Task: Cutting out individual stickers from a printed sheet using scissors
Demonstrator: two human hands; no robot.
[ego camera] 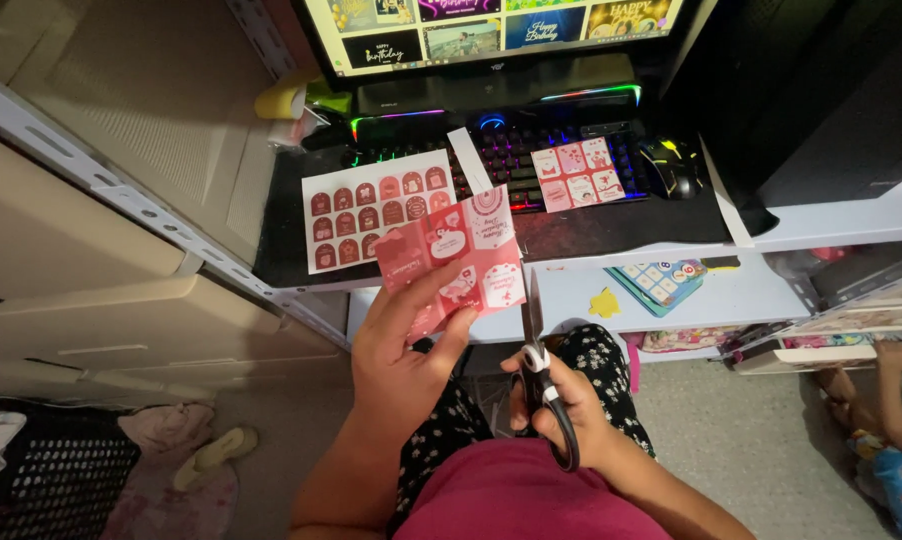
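The left hand [403, 345] pinches a pink printed sheet [456, 262] of label designs by its lower left edge, thumb on the front and fingers behind, holding it upright and slightly bowed just in front of the desk edge [611, 262]. The right hand [561, 400] is closed through the loops of black-handled scissors [537, 372], whose blades point up beside the sheet's right edge; from this angle the blades look nearly together, though whether they already bite the paper is hard to tell. To cut well here, the sheet would want to be held flatter and nearer to the cutting line, so the paper does not flex away from the blades, and the scissors should follow a white gap between designs while the left hand turns the sheet to feed them. On the desk behind lie a white sheet of dark red labels [376, 208], near the pink one, a narrow paper strip [469, 160], and another pink label sheet [578, 172] resting on the lit keyboard [516, 150], with a mouse [671, 165] to its right.
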